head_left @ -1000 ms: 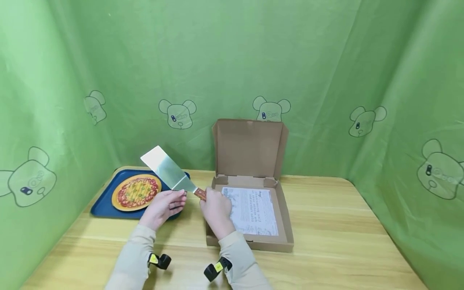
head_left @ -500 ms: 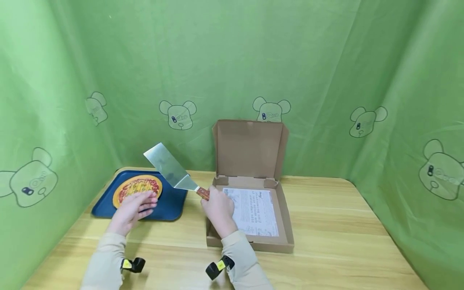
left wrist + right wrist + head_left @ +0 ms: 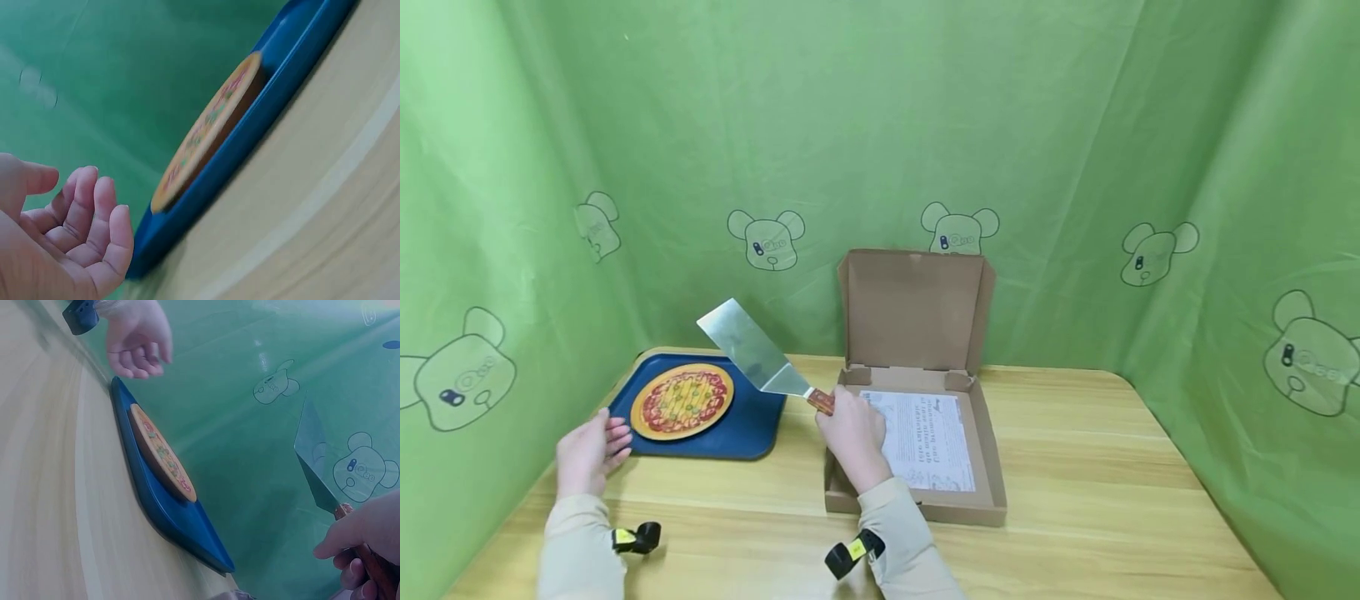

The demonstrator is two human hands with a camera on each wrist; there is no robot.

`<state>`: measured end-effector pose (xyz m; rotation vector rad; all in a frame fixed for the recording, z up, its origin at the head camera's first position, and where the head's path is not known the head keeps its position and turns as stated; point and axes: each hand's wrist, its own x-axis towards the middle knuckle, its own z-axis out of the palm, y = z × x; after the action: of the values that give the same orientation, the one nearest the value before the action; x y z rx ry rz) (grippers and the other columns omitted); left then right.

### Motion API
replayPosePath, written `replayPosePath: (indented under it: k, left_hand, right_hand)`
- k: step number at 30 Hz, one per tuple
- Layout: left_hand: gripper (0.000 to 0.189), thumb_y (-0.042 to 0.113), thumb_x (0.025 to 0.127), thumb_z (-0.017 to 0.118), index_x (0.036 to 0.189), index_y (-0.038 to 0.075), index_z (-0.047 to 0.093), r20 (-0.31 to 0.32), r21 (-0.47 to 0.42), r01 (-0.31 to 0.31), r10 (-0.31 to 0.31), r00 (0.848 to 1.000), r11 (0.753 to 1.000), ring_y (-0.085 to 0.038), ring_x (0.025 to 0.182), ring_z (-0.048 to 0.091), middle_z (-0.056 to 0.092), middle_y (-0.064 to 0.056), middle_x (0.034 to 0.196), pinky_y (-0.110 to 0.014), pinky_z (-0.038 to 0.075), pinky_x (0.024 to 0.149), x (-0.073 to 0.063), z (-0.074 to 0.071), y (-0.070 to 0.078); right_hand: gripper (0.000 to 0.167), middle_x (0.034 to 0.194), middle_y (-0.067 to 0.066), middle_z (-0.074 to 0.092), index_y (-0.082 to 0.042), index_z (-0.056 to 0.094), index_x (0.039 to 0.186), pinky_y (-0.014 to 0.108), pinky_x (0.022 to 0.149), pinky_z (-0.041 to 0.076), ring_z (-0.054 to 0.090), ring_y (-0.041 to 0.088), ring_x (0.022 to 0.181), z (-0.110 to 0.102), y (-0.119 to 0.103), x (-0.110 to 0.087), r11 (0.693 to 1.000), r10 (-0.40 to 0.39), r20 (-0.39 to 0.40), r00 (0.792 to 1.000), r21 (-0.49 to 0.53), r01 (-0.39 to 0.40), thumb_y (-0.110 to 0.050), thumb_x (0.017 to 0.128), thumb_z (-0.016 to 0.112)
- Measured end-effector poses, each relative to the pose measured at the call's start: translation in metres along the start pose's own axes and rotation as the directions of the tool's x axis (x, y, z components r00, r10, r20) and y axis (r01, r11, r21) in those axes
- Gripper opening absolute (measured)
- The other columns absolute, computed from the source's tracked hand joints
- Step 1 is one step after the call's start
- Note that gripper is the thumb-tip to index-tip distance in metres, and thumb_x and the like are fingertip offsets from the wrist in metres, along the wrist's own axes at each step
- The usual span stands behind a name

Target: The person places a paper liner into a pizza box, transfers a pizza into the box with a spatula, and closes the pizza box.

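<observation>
A pizza [image 3: 682, 402] with a yellow rim and red topping lies on the left part of a blue tray [image 3: 752, 421]. At the tray's near left corner is my left hand [image 3: 587, 454], its fingers loosely bent with nothing in them. In the left wrist view the palm of that hand [image 3: 69, 244] faces up beside the tray's end; whether it touches the rim I cannot tell. My right hand [image 3: 853, 429] grips the wooden handle of a metal spatula [image 3: 752, 346]. The spatula's wide blade points up and left, raised above the tray's right side.
An open cardboard pizza box [image 3: 992, 467] stands right of the tray, its lid [image 3: 917, 308] upright at the back. A printed sheet [image 3: 928, 437] lies inside it. Green curtains [image 3: 880, 125] surround the wooden table [image 3: 1090, 467] at the back and sides.
My left hand has let go of the spatula, passed leftward over the pizza and come down at the tray's left corner. My right hand keeps holding the spatula almost in place.
</observation>
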<state>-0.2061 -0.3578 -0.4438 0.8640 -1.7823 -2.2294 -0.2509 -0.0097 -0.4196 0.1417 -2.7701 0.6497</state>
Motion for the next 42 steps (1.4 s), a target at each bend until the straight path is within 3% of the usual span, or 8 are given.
replayPosePath:
  k: [8,12,20,26,31,38,42]
  left_hand:
    - [0.046,0.038,0.105,0.030,0.077,0.016,0.059,0.090,-0.088,0.118,-0.110,0.990,0.989,-0.006,0.070,0.069,0.067,0.004,0.069,-0.024,0.060,0.075,0.009,-0.029,-0.008]
    - [0.042,0.030,0.105,0.031,0.079,0.009,0.056,0.124,-0.104,0.159,-0.146,0.982,0.982,-0.011,0.067,0.071,0.067,-0.002,0.067,-0.026,0.061,0.075,0.016,-0.035,-0.010]
    - [0.029,0.017,0.103,0.036,0.083,0.003,0.050,0.121,-0.081,0.183,-0.172,0.978,0.980,-0.013,0.060,0.070,0.065,-0.005,0.062,-0.025,0.061,0.070,0.031,-0.037,-0.006]
    - [0.033,0.016,0.103,0.033,0.079,0.001,0.050,0.088,-0.032,0.187,-0.184,0.979,0.982,-0.012,0.054,0.068,0.064,-0.005,0.057,-0.024,0.061,0.065,0.033,-0.036,-0.005]
    - [0.032,0.016,0.104,0.032,0.080,0.001,0.049,0.113,-0.021,0.200,-0.197,0.974,0.980,-0.011,0.054,0.068,0.064,-0.005,0.056,-0.023,0.061,0.064,0.032,-0.037,-0.005]
    - [0.033,0.016,0.104,0.034,0.079,0.004,0.052,0.127,-0.017,0.203,-0.199,0.972,0.979,-0.012,0.056,0.069,0.066,-0.005,0.058,-0.022,0.061,0.066,0.030,-0.037,-0.009]
    - [0.031,0.016,0.104,0.035,0.081,0.005,0.052,0.121,-0.017,0.198,-0.195,0.973,0.980,-0.012,0.057,0.070,0.067,-0.005,0.058,-0.022,0.061,0.067,0.031,-0.038,-0.012]
  right_hand:
    - [0.015,0.063,-0.001,0.056,-0.017,0.058,0.078,0.032,0.045,0.035,0.048,0.017,0.055,0.000,-0.001,0.001,1.000,0.013,0.014,1.000,0.002,-0.013,-0.026,0.078,0.071]
    - [0.015,0.064,-0.001,0.056,-0.017,0.059,0.078,0.032,0.045,0.035,0.049,0.018,0.055,0.001,-0.001,0.002,1.000,0.018,0.019,1.000,0.003,-0.018,-0.026,0.078,0.071]
    - [0.015,0.064,0.000,0.058,-0.016,0.061,0.079,0.033,0.044,0.035,0.050,0.019,0.054,0.000,-0.002,0.004,1.000,0.019,0.015,1.000,-0.017,-0.019,-0.026,0.079,0.072]
    - [0.021,0.058,-0.002,0.052,-0.016,0.057,0.072,0.030,0.039,0.031,0.045,0.015,0.048,-0.002,-0.003,0.006,0.995,-0.063,-0.022,0.998,-0.084,0.061,-0.028,0.080,0.072]
    - [0.028,0.055,-0.003,0.049,-0.016,0.055,0.068,0.030,0.036,0.028,0.044,0.015,0.045,-0.009,-0.002,0.012,0.978,-0.129,-0.050,0.990,-0.174,0.118,-0.035,0.080,0.073]
    - [0.022,0.059,-0.002,0.057,-0.017,0.064,0.078,0.032,0.040,0.035,0.051,0.017,0.050,-0.029,0.006,0.026,0.945,-0.185,-0.014,0.983,-0.279,0.174,-0.036,0.080,0.074]
    - [0.022,0.059,-0.001,0.060,-0.016,0.063,0.074,0.033,0.041,0.039,0.055,0.018,0.051,-0.043,0.010,0.038,0.913,-0.251,0.012,0.968,-0.330,0.240,-0.033,0.080,0.075]
